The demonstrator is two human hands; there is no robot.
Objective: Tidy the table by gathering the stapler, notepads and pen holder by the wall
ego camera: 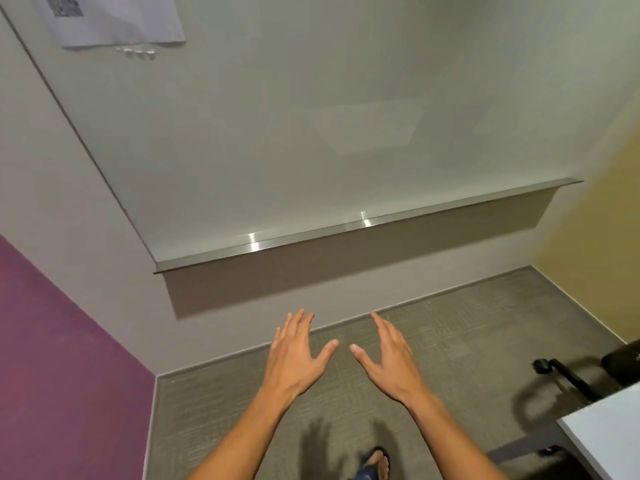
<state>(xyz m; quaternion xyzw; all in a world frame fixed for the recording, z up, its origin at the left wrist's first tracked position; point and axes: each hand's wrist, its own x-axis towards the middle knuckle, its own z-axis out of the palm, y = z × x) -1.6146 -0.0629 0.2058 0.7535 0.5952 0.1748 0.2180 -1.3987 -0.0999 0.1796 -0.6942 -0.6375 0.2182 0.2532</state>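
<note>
- Above the carpet, the left hand (294,355) and right hand (389,355) are held flat, grasping nothing.
- Only a table (602,441) corner is seen; stapler, notepads, pen holder are out of view, so progress cannot be judged.

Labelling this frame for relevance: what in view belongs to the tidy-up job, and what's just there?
Job-related:
- left hand, open, holding nothing
- right hand, open, holding nothing
- table, only a white corner visible at lower right
- stapler, notepads, pen holder: none in view

Just there:
- glass board with metal ledge
- paper stuck on the board
- chair base
- carpet
</note>
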